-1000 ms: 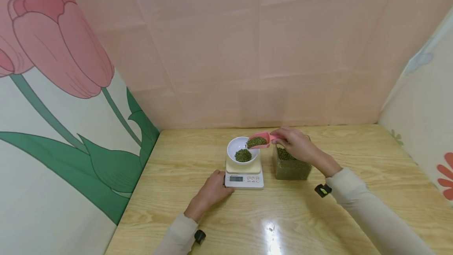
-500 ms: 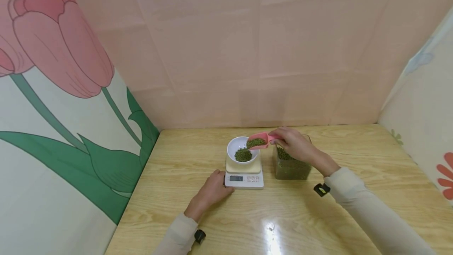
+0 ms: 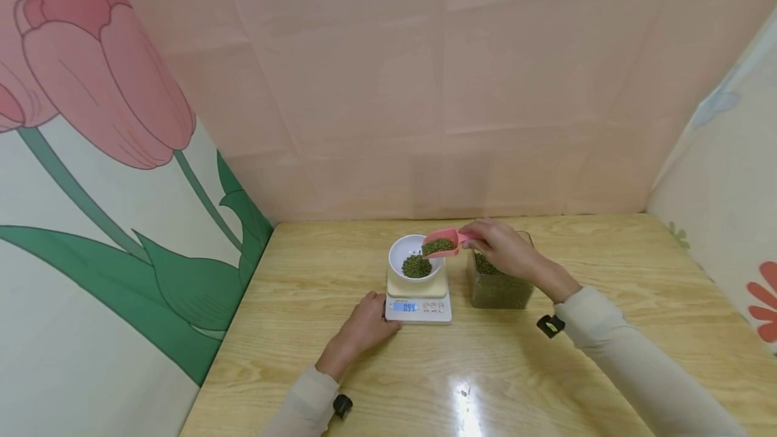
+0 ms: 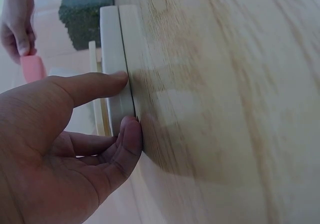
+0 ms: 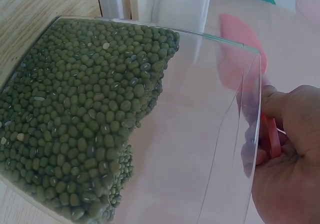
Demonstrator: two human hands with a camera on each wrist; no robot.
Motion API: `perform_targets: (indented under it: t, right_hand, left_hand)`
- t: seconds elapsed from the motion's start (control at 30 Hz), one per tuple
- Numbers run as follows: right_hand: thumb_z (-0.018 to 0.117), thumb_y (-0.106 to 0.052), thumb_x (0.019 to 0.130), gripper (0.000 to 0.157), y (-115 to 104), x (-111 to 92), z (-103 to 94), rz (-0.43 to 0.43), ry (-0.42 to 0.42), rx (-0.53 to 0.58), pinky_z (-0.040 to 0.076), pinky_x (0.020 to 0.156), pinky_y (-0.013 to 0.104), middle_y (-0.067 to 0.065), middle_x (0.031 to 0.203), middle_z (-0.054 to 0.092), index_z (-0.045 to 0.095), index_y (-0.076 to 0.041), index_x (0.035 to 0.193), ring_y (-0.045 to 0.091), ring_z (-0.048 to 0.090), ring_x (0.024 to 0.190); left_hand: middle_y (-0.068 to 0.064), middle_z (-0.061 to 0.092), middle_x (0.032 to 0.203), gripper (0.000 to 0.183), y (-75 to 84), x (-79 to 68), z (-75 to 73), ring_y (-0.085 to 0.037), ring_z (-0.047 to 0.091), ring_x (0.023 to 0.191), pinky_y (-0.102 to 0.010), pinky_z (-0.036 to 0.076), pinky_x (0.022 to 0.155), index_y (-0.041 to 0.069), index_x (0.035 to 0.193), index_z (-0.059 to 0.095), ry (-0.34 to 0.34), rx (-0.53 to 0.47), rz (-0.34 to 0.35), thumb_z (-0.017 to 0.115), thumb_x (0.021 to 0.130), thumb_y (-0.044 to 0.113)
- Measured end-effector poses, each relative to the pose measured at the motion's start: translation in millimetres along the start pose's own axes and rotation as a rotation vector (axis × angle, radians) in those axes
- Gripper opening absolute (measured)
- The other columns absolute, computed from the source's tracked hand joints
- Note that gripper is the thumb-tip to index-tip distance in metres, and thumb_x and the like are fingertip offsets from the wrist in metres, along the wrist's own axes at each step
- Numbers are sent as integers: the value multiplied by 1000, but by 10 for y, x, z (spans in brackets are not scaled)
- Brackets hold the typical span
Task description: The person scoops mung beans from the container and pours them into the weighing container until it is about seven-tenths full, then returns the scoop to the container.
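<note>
Bowl (image 3: pixel 401 248): part-filled with beans (image 3: pixel 416 267)
Scoop (image 3: pixel 448 233), 2 o'clock: unemptied
Left hand (image 3: pixel 367 324): gripping scale (image 3: pixel 425 316), 8 o'clock
Right hand (image 3: pixel 505 247): clamped on scoop

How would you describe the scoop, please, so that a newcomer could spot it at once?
On the wooden table, find the scale bearing a white bowl. Over the bowl's right side in the head view, the right hand holds the scoop. Its pink colour sets it apart from the white bowl and clear container, which also hold green beans.
</note>
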State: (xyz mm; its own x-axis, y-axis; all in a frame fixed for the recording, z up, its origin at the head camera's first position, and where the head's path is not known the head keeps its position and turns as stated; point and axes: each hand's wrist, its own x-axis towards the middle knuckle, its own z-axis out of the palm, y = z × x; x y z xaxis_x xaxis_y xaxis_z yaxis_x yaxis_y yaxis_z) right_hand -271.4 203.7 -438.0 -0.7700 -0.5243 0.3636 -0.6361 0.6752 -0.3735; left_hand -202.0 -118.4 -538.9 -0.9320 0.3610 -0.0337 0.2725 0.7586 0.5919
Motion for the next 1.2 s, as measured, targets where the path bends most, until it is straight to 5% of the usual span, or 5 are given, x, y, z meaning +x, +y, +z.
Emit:
perform_targets:
  t: [1.2]
  right_hand:
    - [74,-6,97,23,-72,104,32,-42,-42,-17,61,93,49,17,114,76,74,4,118,34,73,106]
  left_hand:
    - [-7,71,113,50,32,-20,-21,-17,55,98,-37,55,87,7,138,68,0,-5,3,83,93,22]
